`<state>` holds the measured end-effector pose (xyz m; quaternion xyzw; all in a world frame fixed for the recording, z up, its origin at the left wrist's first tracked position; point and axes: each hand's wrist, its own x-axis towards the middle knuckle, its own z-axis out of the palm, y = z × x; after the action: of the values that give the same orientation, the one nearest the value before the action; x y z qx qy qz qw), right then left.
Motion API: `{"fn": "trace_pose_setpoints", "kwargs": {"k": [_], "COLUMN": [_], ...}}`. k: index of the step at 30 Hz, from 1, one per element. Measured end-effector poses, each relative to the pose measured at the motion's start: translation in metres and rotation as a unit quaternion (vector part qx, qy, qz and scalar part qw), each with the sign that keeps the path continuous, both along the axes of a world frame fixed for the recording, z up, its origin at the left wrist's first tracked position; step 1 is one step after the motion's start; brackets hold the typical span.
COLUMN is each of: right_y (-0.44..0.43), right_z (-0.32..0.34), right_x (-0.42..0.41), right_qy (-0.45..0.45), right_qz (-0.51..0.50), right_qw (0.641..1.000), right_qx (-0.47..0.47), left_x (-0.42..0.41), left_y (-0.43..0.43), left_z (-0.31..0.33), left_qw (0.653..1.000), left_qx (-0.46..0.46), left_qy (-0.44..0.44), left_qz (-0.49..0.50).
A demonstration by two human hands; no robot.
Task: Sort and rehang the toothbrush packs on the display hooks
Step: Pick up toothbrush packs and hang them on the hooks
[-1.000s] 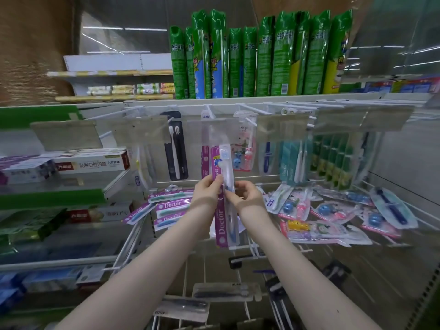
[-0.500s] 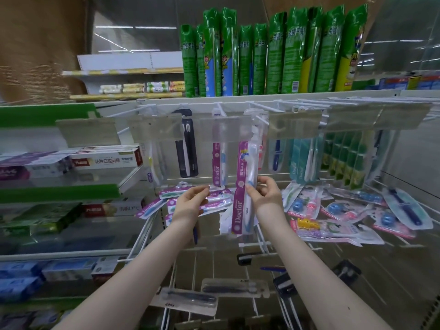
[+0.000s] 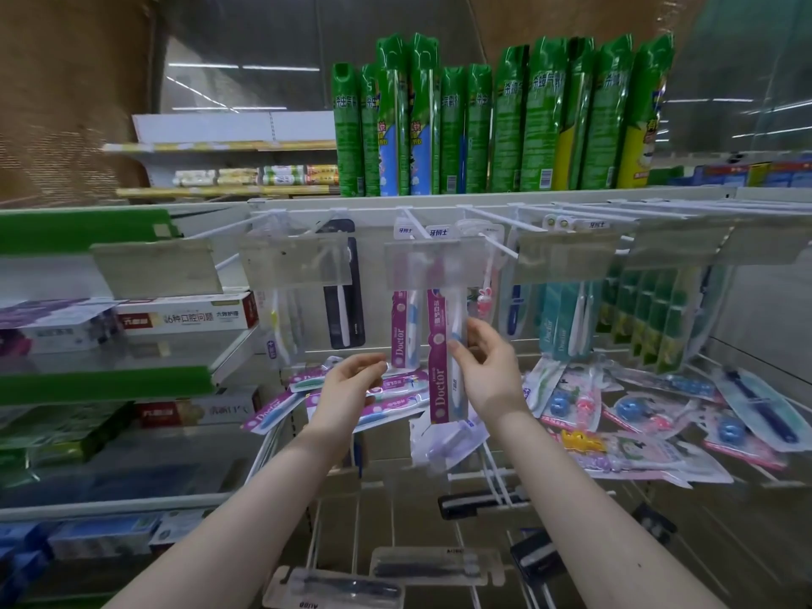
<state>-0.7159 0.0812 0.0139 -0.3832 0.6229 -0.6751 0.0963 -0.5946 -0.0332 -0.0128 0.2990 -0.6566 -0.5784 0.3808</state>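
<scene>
Right hand (image 3: 487, 371): pinches the magenta "Doctor" toothbrush blister pack (image 3: 439, 380) at mid-length.
Pack: upright, top at the white wire hook (image 3: 413, 222), beside a matching pack (image 3: 399, 340).
Left hand (image 3: 347, 384): loosely curled, empty.

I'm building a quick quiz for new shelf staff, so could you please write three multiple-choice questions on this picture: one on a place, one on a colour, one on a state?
1. Where do the green spray cans stand? A. on the shelf above the hooks; B. on the floor; C. among the loose packs.
2. What colour is the Doctor pack in the right hand? A. yellow; B. magenta; C. black.
3. What is the left hand doing? A. gripping a black pack; B. pressing a toothpaste box; C. holding nothing.
Answers: 1 A, they line the top shelf; 2 B, its card strip is magenta; 3 C, its loosely curled fingers are bare.
</scene>
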Motion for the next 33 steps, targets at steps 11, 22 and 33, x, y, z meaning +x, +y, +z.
{"fn": "trace_pose_setpoints", "kwargs": {"k": [11,22,33], "right_y": [-0.011,-0.035,-0.089], "right_z": [-0.014,-0.020,-0.013], "right_x": [-0.003,-0.011,-0.027], "right_qy": [0.051,0.006,0.014], "right_qz": [0.012,0.008,-0.053], "right_qw": [0.998,0.999,0.997], "right_qx": [0.029,0.044,0.053], "left_x": [-0.006,-0.012,-0.024], "left_y": [-0.013,-0.014,-0.038], "left_z": [0.001,0.002,-0.001], "left_qw": [1.000,1.000,0.987], "left_qx": [0.002,-0.027,-0.148], "left_qy": [0.016,0.007,-0.061], "left_qz": [-0.005,0.000,-0.019]}}
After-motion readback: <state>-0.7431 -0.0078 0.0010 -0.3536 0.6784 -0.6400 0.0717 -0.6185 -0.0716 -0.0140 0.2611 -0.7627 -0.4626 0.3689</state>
